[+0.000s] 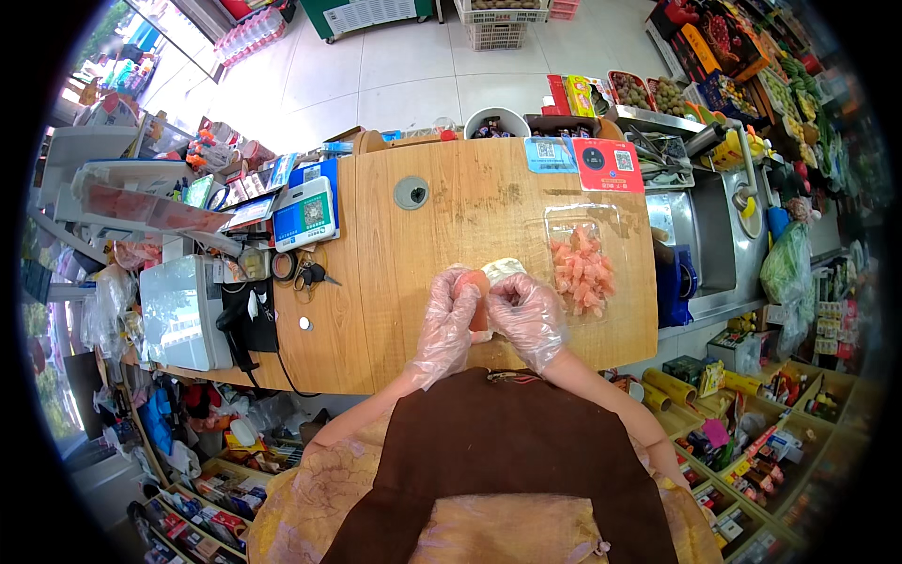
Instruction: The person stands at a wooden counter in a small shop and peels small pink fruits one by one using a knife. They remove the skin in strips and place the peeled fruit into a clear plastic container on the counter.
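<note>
Both my hands wear clear plastic gloves and meet over the near edge of the wooden table (394,282). My left hand (449,314) is closed around a piece of pink citrus flesh (478,296), likely pomelo. Beside it, my right hand (527,314) has its fingertips bunched at the right side of that piece; whether they pinch anything is hidden. White peel (503,268) lies just beyond my hands. To the right, a clear plastic tray (612,218) holds a heap of pink flesh pieces (582,271).
Scissors (310,273) and tape rolls (284,266) lie at the left, near a white scale-like device (180,310). A round grommet (411,192) sits in the tabletop. Printed code cards (609,166) lie at the far right corner. A steel sink (712,233) adjoins the right side.
</note>
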A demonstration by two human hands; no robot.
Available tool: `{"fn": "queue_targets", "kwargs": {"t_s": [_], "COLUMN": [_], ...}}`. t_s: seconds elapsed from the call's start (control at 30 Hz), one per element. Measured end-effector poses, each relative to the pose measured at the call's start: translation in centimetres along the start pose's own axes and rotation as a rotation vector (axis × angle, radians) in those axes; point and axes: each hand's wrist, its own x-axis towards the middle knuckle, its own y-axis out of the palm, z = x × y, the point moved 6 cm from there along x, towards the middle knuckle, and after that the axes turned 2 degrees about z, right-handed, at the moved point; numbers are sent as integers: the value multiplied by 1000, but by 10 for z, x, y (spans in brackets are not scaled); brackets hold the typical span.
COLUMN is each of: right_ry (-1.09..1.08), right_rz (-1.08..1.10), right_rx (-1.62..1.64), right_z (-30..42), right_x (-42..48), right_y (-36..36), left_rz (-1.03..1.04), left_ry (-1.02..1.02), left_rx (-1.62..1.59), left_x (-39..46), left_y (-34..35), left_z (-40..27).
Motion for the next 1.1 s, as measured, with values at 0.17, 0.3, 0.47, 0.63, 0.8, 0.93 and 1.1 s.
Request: {"fn": "queue_targets", "kwargs": {"t_s": [0.17, 0.3, 0.47, 0.63, 0.8, 0.93, 1.1], "right_ry": [-151, -374, -291, -184, -416, -256, -404], "right_rz": [-75, -77, -64, -39, -35, -65, -168], "right_rx": [-163, -404, -317, -201, -458, -281, -514], "right_z": [25, 38, 38, 32, 31, 31, 19], "right_x": [-3, -4, -4, -2, -1, -1, 1], "right_y": [-2, -1, -1, 2, -1, -3, -3], "left_rz": [31, -14, -35, -14, -32, -67, -67], "left_ry": [48, 34, 22, 39, 41, 17, 31], "left_rx": [-30, -9, -33, -54, -39, -79, -157], "left_x": [1, 0, 2, 3, 5, 6, 2], "left_y": [6, 3, 2, 3, -1, 0, 3], "left_z": [-6, -4, -3, -2, 5, 4, 2]}}
